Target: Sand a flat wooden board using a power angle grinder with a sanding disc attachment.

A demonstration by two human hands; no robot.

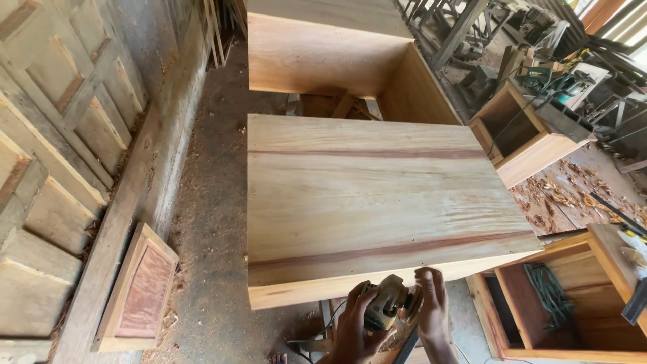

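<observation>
A large pale wooden cabinet panel [364,195] with two reddish stripes lies flat in front of me. Both hands hold a small beige power sander [385,307] against the panel's near edge. My left hand [355,323] wraps the sander's body from the left. From the right, my right hand [430,310] grips its front, fingers touching the panel's front face. The sander's cord [322,335] hangs down below it.
An open wooden box [337,57] stands beyond the panel. Smaller open cabinets sit at right [526,135] and lower right [573,296], one holding a green cord [549,290]. Old panelled doors [54,135] lean at left, a small framed panel [138,290] on the sawdust floor.
</observation>
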